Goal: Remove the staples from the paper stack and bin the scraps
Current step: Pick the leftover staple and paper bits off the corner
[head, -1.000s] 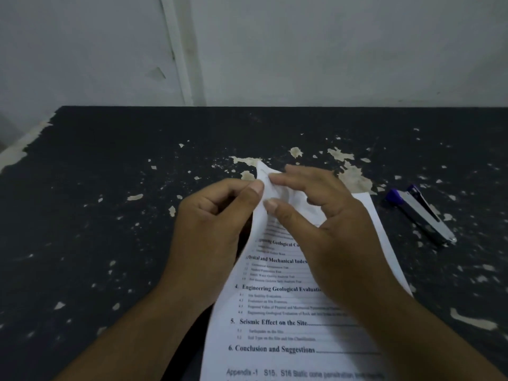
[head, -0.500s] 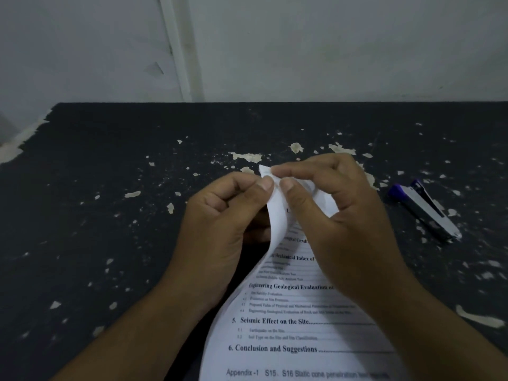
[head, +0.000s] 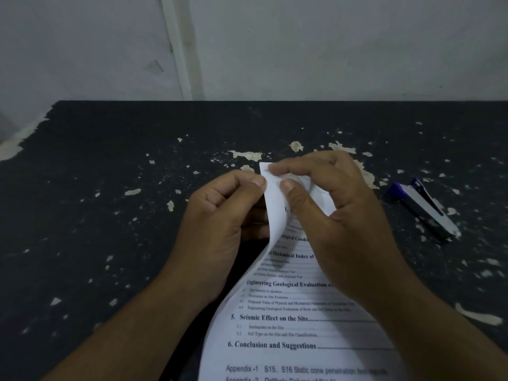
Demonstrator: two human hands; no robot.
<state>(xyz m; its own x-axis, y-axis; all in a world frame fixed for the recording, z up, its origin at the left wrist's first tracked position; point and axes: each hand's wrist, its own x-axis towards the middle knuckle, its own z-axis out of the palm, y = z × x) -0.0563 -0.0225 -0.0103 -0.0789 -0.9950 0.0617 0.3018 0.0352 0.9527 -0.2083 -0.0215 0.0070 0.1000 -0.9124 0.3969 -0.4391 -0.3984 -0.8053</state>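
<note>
The top left corner of the paper stack was pinched and lifted off the black table by the left hand and right hand. A stapler lay well apart, rightward.

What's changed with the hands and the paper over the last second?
The right hand curled tighter over the top corner of the paper stack, thumb and forefinger closing into a pinch next to the left hand. The corner now bends up more steeply between them. The left hand kept its pinch, and the stapler stayed put on the table.
</note>
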